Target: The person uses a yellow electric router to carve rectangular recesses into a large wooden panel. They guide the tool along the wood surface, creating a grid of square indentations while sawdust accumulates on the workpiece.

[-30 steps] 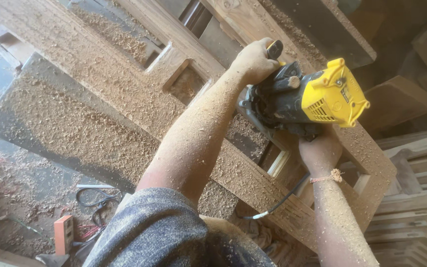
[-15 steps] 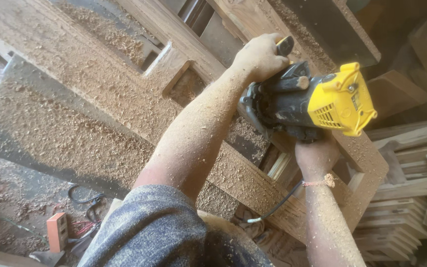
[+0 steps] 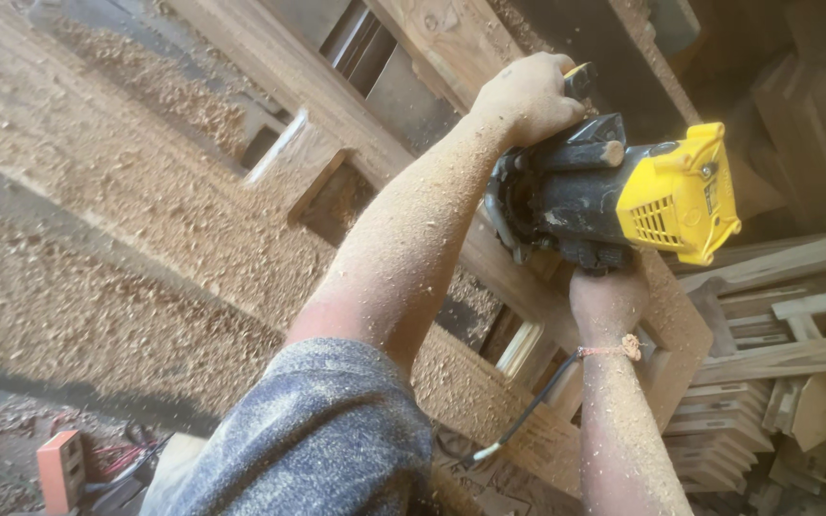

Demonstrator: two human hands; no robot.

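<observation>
Yellow-and-black plastic: the handheld power tool, yellow motor cap at one end and black body at the other, is my landmark for this entry. It sits on the long pale wooden frame rail that runs diagonally under it, and all places below are given relative to it.

My left hand is closed over the knob on the black end of the tool, fingers curled down around it, knuckles up. Forearm and hand are coated in fine sawdust. My right hand is directly below the tool body, wrapped up around its underside; I take it as gripping the handle, but the fingers are hidden behind the housing, so I cannot tell how tightly they close. A thin reddish cord bracelet sits on that wrist.

A black power cable hangs below the tool, between my two forearms, and trails down toward my grey speckled sleeve.

To the left of the tool, the broad wooden panel is covered in a thick layer of loose wood shavings. Just left of the tool, rectangular openings are cut through the frame. To the right of the tool, stacked wooden slats lie in shadow. Far below-left, on the floor, stands a small orange block-shaped object; I cannot tell what it is.
</observation>
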